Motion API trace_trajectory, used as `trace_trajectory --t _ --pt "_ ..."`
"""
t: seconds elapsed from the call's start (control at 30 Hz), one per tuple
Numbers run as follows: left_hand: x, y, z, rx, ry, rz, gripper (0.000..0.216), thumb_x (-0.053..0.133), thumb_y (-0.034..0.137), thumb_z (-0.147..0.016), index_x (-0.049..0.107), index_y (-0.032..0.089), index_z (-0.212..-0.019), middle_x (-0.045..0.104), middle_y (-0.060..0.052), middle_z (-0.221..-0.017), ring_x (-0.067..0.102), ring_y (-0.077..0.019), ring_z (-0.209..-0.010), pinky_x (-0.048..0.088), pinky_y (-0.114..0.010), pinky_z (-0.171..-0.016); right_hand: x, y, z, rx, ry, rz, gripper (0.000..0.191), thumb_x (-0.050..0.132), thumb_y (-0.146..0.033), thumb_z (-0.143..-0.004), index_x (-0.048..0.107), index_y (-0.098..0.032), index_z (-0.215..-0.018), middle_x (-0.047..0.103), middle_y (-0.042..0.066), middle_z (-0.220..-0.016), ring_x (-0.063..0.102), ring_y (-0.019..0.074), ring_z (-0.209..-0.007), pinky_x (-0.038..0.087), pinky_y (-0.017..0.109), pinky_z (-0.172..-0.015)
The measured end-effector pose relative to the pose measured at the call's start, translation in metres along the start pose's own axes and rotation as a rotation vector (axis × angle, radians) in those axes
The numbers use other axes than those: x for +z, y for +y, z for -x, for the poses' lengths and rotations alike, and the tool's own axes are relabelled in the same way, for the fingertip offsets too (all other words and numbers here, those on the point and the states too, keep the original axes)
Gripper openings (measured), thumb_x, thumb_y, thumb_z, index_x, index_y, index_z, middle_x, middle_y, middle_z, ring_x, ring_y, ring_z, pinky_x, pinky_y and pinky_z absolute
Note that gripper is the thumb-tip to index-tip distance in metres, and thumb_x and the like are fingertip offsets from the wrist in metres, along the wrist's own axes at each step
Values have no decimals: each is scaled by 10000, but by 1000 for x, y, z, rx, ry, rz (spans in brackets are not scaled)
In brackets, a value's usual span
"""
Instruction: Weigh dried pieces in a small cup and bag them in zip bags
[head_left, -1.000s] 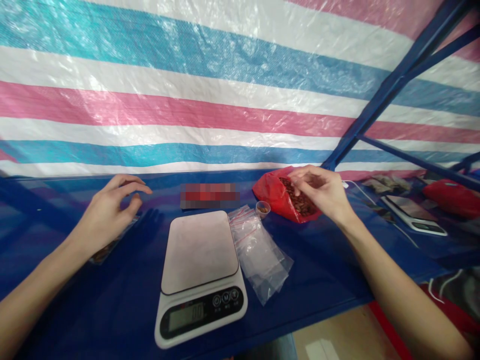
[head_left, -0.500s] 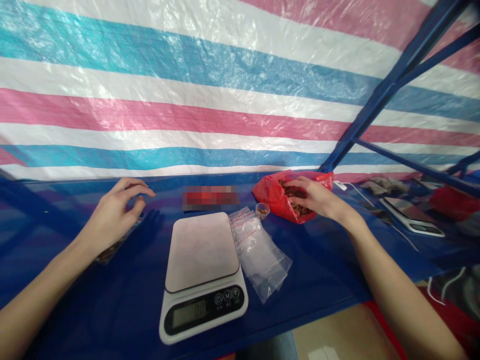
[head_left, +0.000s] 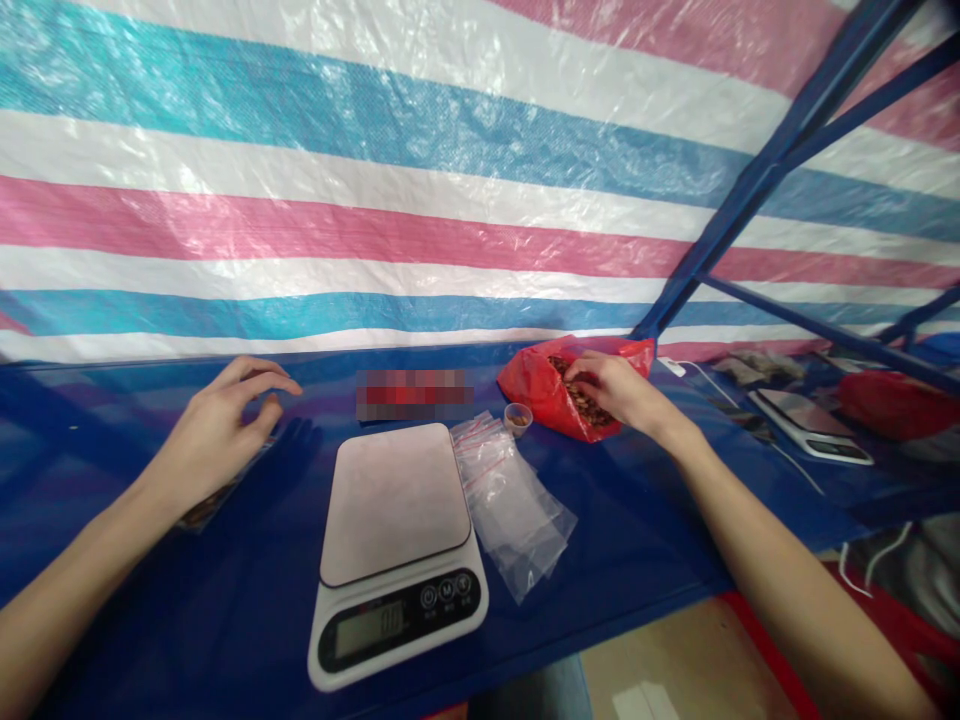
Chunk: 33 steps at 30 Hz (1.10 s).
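My right hand [head_left: 613, 388] reaches into the mouth of a red plastic bag [head_left: 525, 376]. Its fingers are drawn together among small brown dried pieces [head_left: 589, 410]; the fingertips are partly hidden. My left hand [head_left: 225, 425] hovers over the left side of the table, fingers curved and apart, holding nothing. Below its wrist lies a clear packet with brown contents [head_left: 206, 510], mostly covered. A white kitchen scale [head_left: 397, 505] stands between my hands, its plate bare and its display seeming to read 0.0. Several clear zip bags [head_left: 517, 510] lie beside it, near a small clear cup [head_left: 517, 418] with something brown inside.
A blurred-out red item [head_left: 414, 394] lies behind the scale on the blue table [head_left: 622, 540]. Farther right are a second scale [head_left: 814, 425] and another red bag [head_left: 885, 402]. Blue metal bars [head_left: 720, 240] slant up at the right, before a striped plastic sheet [head_left: 337, 230].
My right hand's fingers have closed together among the brown pieces in the red bag. My left hand has kept its pose. The whole view has shifted slightly.
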<state>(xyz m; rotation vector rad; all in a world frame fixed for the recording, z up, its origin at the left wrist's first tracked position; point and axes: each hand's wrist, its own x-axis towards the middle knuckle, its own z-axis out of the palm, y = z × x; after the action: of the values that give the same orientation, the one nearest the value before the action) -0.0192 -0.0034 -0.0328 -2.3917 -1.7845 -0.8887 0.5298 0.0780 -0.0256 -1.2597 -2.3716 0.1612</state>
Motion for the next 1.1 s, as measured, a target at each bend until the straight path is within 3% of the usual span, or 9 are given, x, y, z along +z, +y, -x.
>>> trace_trajectory --t 0.2,0.37,0.47,0.63,0.73,0.9,1.1 --pt "1 -1 0 11 20 -4 381 417 354 -943 755 208 -1038 640 -93 -1207 665 -288 -1139 505 -440 -1040 -9 -19 -1 4 238 -20 143 655 -148 -901 780 -216 -881 765 92 -956 728 275 -899 576 415 -867" --pt "1 0 0 5 15 16 366 421 343 -939 747 209 -1040 636 -94 -1206 659 -296 -1137 504 -463 -1046 -19 -56 1 -21 432 -140 92 716 -267 -958 796 -231 -932 769 80 -963 721 256 -905 587 410 -862" --pt "-1 3 0 -18 11 36 333 440 351 -918 739 246 -1021 638 -89 -1198 660 -312 -1137 507 -495 -1056 -14 -85 2 -120 394 -269 70 744 -270 -973 805 -237 -969 774 72 -990 725 241 -934 592 400 -881" --pt "-7 11 -1 -49 -32 97 229 515 402 -866 708 411 -988 634 -54 -1196 645 -340 -1177 500 -545 -1099 7 -110 4 -300 167 -349 121 685 -237 -1031 806 -242 -1039 750 71 -1044 719 210 -973 596 360 -872" --pt "-9 13 0 -69 -19 101 238 526 392 -837 722 379 -971 646 -61 -1177 650 -346 -1165 502 -561 -1101 17 -109 5 -313 75 -347 129 675 -237 -1041 803 -238 -1034 736 71 -1048 716 201 -970 594 346 -874" --pt "-7 13 0 -54 -17 79 267 505 404 -849 734 401 -986 656 -55 -1190 659 -328 -1154 513 -510 -1083 21 -106 4 -309 85 -342 100 707 -268 -1026 798 -230 -1009 735 70 -1037 716 201 -958 589 348 -871" --pt "-1 6 -2 -13 2 7 382 424 385 -907 755 220 -1004 654 -101 -1182 676 -304 -1112 519 -475 -1036 21 -103 2 -289 135 -343 112 730 -309 -1013 806 -241 -969 748 67 -984 720 218 -924 592 371 -841"
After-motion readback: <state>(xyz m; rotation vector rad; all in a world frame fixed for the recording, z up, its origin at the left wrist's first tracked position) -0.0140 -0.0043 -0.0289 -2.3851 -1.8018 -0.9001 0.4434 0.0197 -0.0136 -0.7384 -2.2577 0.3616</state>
